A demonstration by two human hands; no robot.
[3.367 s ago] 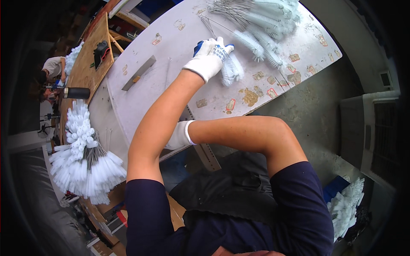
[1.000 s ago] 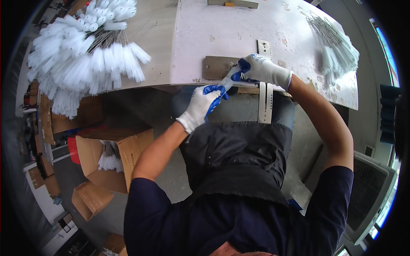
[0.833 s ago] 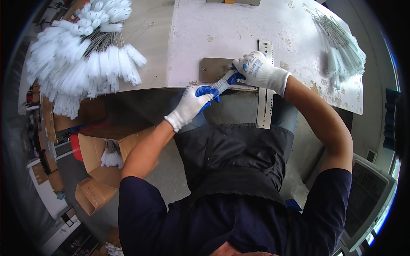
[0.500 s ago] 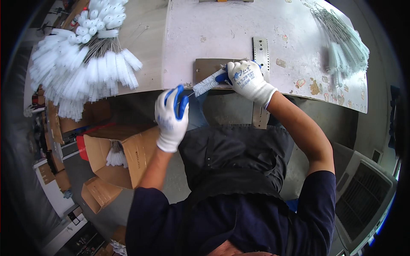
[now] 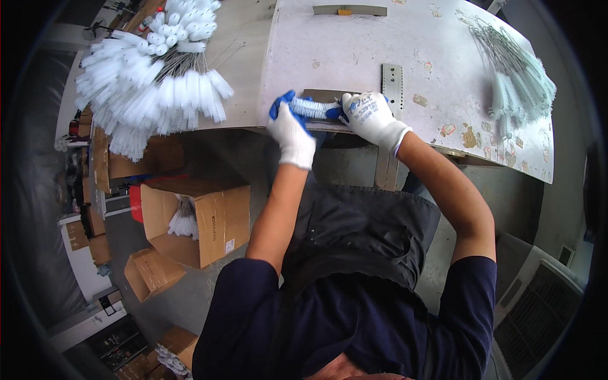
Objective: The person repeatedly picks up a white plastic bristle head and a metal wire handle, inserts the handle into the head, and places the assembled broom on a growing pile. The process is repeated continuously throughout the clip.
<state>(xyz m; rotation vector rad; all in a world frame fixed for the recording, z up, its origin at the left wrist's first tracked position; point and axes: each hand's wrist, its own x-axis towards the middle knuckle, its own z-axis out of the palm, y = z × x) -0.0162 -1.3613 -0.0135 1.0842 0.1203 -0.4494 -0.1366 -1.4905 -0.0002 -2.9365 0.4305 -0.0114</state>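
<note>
Left hand [image 5: 290, 130]: gloved, white with blue palm; fingers curled shut around the near end of the brush, at about 9 o'clock of the metal plate.
Right hand [image 5: 370, 117]: gloved likewise; fingers closed on the other end of the brush, pressing it toward the plate.
Brush [image 5: 311, 108]: a small white bristle brush on a twisted wire stem, held level between the two hands at the near edge of the bench, just over the plate.
Plate [image 5: 326, 96]: a flat grey metal piece lying on the bench top, partly hidden by both hands.
Strip [image 5: 392, 82]: a perforated metal bar, at 3 o'clock of the plate, running away from the person and down over the bench edge.
Bench [image 5: 354, 50]: a pale, stained board – the work surface.
Pile [image 5: 155, 82]: many like brushes heaped at 9 o'clock of the hands, bristle heads fanned outward.
Bundle [image 5: 516, 69]: thinner wire brushes lying at 2 o'clock, well apart from the hands.
Box [image 5: 202, 221]: open carton on the floor at 7 o'clock, a few brushes inside.
Handling (judged): the brush looks light; the bristles soft and springy, the wire stem thin and easily bent. Best held by the stem ends – squeezing the bristles would flatten them, and the gloves should give enough grip.
</note>
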